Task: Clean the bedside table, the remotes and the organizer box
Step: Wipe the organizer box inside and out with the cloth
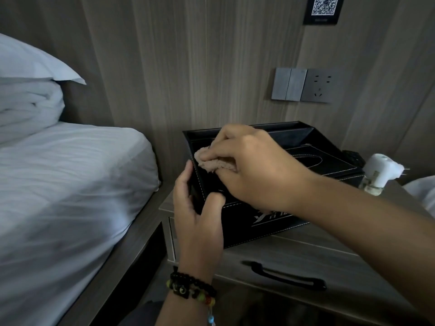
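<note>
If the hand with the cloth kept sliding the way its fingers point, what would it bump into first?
The right hand points left across the organizer box, pressing the cloth near its left edge. It would likely slide off that edge and meet the left hand's fingertips gripping the corner, then the bed further on. Depth is hard to judge.

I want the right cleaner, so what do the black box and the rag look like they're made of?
The box looks like black faux or real leather, matte, with white stitched seams along its edges. The rag under the right hand looks like soft, nubby pinkish-tan cloth, perhaps microfibre.
</note>
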Tool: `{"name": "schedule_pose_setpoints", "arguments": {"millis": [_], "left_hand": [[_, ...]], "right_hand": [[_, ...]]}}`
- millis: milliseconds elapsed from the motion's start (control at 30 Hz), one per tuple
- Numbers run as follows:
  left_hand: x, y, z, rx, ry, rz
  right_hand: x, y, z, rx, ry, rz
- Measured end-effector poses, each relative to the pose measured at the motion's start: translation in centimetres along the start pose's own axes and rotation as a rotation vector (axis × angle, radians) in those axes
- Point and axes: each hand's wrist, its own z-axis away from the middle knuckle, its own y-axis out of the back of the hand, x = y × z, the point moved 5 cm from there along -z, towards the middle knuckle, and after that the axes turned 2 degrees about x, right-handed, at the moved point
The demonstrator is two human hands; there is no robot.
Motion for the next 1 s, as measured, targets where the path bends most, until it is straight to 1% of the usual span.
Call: {"name": "schedule_pose_setpoints", "arguments": {"millis": [100, 167, 267, 333, 400, 467, 533, 633, 767, 867, 933, 1000], "left_hand": [[0.3, 0.0, 0.2, -0.022, 0.039, 0.027], [0.3, 0.0, 0.2, -0.024, 0.031, 0.023], [0.2, 0.0, 0.0, -0.01, -0.017, -0.002], [0.1, 0.1, -0.1, 0.015, -0.05, -0.027], [0.2, 0.1, 0.0, 0.025, -0.056, -0.016], [0.2, 0.2, 0.0, 0.01, -0.049, 0.005], [0.1, 0.2, 0.0, -0.023, -0.016, 0.052], [0.0, 0.1, 0.0, -0.04, -0.016, 0.057], [-0.4, 0.2, 0.0, 0.001, -0.024, 0.057], [0.0, -0.1, 0.2, -0.003, -0.012, 0.101], [0.0, -0.2, 0.2, -0.017, 0.008, 0.122], [-0.1, -0.1, 0.1, -0.034, 0.013, 0.118]], "right_hand": [[1.4, 1.6, -0.1, -0.061, -0.028, 0.056], [1.7, 2.1, 0.0, -0.035, -0.032, 0.058], [0.5, 1.1, 0.4, 0.034, 0.074, 0.018], [-0.3, 0.3, 0.5, 0.013, 0.149, 0.073], [-0.6, 0.3, 0.6, -0.033, 0.22, 0.181], [-0.2, 0.7, 0.8, -0.091, 0.287, 0.283], [0.4, 1.4, 0.9, -0.122, 0.309, 0.352], [0.5, 1.6, 0.9, -0.116, 0.35, 0.431], [-0.8, 0.4, 1.1, -0.11, 0.432, 0.447], [-0.2, 0.8, 1.2, -0.13, 0.399, 0.482], [0.9, 1.8, 1.1, -0.139, 0.277, 0.445], [1.9, 2.9, 0.8, -0.146, 0.127, 0.335]]}}
